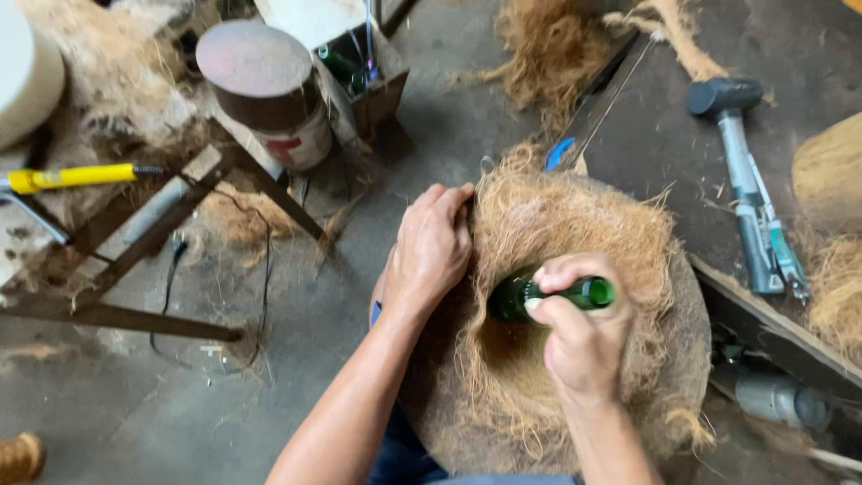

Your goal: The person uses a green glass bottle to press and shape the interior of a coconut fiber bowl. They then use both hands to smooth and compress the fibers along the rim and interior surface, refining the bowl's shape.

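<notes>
My right hand (579,332) grips a green glass bottle (516,297) by its neck, with the bottle's body pushed down into the hollow of a round bowl-shaped mat of brown coconut fibre (575,224). My left hand (431,247) lies on the fibre bowl's left rim, fingers curled over the edge and pressing it. The bowl rests in front of me on a round form, mostly hidden under the fibre.
A dark workbench (664,135) at right carries a rubber mallet (741,162), a knife-like tool (781,247) and loose fibre (840,287). At left stand a rusty metal frame (135,242), a tin can (269,90), a yellow-handled tool (72,177) and a crate of bottles (364,72).
</notes>
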